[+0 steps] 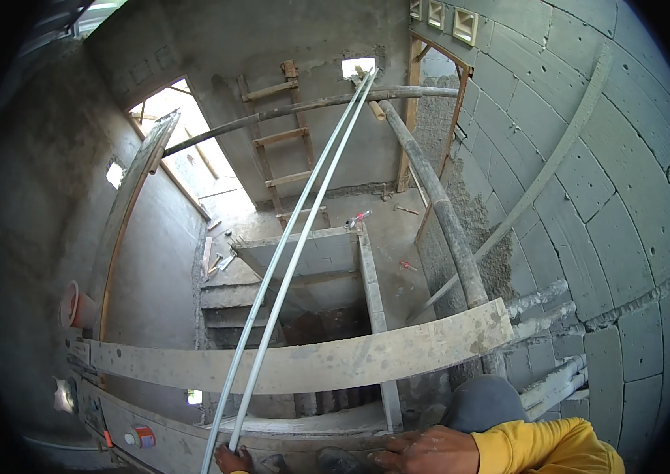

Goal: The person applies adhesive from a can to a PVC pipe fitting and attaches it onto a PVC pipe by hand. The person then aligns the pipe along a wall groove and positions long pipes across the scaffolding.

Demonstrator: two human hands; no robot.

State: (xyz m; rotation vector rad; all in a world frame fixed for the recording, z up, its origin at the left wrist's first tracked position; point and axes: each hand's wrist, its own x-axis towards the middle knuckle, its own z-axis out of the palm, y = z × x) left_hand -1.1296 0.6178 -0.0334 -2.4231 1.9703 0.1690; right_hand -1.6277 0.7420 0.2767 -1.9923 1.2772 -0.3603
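Note:
Two long, thin, pale pipes (293, 272) run side by side from the lower edge up to a small opening (359, 68) in the far wall. My left hand (233, 460) is at the bottom, its fingers closed around the near end of the right-hand pipe; the other pipe passes just to its left. In a yellow sleeve (548, 447), my right hand (433, 451) lies beside my grey-clad knee (483, 404). Its fingers are loosely bent and apart, with nothing seen in them. Below the pipes, a wide wooden plank (335, 366) crosses in front of me.
Round poles (437, 201) and a side board (125, 213) frame a drop with a block-walled stairwell (303, 257) below. A wooden ladder (281, 138) leans on the far wall. An orange bucket (80, 305) and a small red-and-white container (141, 437) are at left. Grey block wall (587, 182) rises at right.

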